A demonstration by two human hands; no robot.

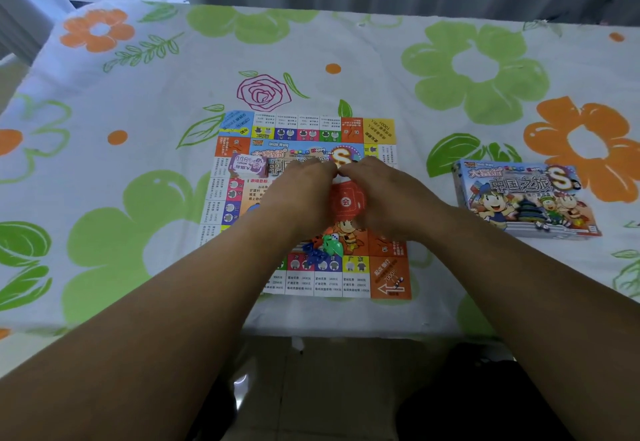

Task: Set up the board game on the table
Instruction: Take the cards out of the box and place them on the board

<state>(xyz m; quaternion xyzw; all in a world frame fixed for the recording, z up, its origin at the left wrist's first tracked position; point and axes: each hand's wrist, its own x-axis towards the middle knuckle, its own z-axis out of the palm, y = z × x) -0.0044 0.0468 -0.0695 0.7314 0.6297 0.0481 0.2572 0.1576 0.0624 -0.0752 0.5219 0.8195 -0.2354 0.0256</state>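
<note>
A colourful paper game board [304,128] lies unfolded on the table. My left hand [294,191] and my right hand [388,194] meet over the board's middle, fingertips together near the top of a red card pack [346,201] that they hold between them. A purple stack of play money [247,166] rests on the board's left side. Small green and blue plastic pieces [323,248] with a white die lie on the board near its front edge.
The game box [526,198] sits on the table to the right of the board. A flowered tablecloth [138,163] covers the table, whose near edge runs just below the board. Grey curtains hang behind the far edge.
</note>
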